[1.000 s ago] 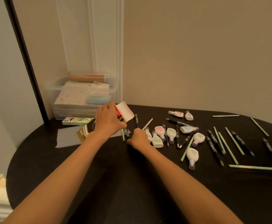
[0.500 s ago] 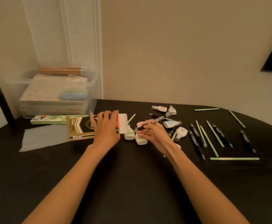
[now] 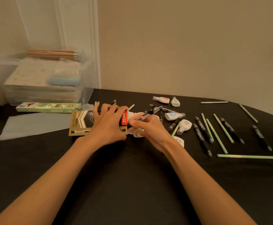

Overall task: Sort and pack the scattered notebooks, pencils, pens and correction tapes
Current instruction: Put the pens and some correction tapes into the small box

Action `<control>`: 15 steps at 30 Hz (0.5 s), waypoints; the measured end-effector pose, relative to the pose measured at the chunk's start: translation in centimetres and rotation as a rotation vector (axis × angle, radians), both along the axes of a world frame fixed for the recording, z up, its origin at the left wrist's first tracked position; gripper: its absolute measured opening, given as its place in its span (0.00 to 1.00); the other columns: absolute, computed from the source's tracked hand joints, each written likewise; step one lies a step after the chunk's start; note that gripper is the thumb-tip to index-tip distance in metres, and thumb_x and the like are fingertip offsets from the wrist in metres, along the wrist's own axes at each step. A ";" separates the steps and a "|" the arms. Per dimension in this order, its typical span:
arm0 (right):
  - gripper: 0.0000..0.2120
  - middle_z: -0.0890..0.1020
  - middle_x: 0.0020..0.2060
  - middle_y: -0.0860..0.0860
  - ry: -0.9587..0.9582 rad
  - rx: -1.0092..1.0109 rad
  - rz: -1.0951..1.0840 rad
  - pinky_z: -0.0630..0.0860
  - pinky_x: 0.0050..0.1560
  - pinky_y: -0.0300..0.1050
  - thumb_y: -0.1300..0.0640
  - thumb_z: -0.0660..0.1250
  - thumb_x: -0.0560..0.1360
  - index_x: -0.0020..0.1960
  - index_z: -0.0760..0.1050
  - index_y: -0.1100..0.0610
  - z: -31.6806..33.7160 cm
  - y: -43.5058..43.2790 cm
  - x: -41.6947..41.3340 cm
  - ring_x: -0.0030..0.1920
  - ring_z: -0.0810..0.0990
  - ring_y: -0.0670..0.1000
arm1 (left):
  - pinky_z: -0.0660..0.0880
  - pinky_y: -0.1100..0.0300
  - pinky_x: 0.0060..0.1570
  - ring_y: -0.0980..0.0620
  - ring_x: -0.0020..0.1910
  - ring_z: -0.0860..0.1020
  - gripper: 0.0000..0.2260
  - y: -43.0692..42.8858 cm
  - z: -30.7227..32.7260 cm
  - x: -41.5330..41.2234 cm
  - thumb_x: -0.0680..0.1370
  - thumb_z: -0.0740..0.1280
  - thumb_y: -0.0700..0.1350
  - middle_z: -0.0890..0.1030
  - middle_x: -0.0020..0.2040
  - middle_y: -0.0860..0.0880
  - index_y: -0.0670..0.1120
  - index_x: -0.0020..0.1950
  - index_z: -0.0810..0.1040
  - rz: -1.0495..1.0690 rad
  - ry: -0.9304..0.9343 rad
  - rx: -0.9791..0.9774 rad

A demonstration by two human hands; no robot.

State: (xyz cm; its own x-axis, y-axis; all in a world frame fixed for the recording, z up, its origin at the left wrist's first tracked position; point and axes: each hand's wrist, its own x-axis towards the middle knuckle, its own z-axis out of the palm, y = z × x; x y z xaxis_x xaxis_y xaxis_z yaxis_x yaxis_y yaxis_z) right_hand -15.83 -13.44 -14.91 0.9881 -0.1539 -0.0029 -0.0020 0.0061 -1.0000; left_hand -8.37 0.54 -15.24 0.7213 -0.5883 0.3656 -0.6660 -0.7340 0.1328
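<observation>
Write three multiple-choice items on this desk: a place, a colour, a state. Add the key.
1. The green pencil box lies: A. on the table before the clear bin; B. inside the bin; C. on the floor.
2. The end of the pen box under the left hand is: A. blue; B. red; C. green.
3. The right hand: A. lies flat, empty; B. pinches a black pen; C. lifts a notebook.
Key: 1 A, it lies flat by the bin's foot; 2 B, its end panel is red; 3 B, it pinches the pen at the box's end.
</observation>
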 end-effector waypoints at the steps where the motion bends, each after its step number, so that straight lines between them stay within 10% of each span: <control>1: 0.11 0.81 0.48 0.55 0.013 0.017 0.016 0.76 0.37 0.37 0.59 0.67 0.74 0.55 0.76 0.61 -0.1 0.0 0.0 0.43 0.81 0.47 | 0.37 0.48 0.70 0.48 0.70 0.56 0.40 0.2 0.0 0.0 0.66 0.73 0.54 0.65 0.69 0.52 0.56 0.73 0.57 0.013 0.002 -0.018; 6: 0.07 0.79 0.51 0.56 -0.084 0.201 -0.037 0.79 0.40 0.37 0.62 0.63 0.76 0.53 0.76 0.61 0.4 -0.7 -0.9 0.42 0.84 0.48 | 0.41 0.48 0.70 0.47 0.70 0.56 0.41 1.3 0.0 0.0 0.66 0.73 0.56 0.65 0.69 0.50 0.56 0.74 0.55 0.075 -0.005 -0.070; 15: 0.04 0.82 0.38 0.52 -0.218 -0.251 -0.085 0.78 0.39 0.33 0.65 0.66 0.74 0.46 0.79 0.61 0.1 0.9 -1.4 0.34 0.82 0.43 | 0.43 0.55 0.65 0.48 0.68 0.58 0.41 1.5 0.3 -0.6 0.66 0.73 0.56 0.66 0.69 0.50 0.55 0.74 0.56 -0.009 -0.040 -0.135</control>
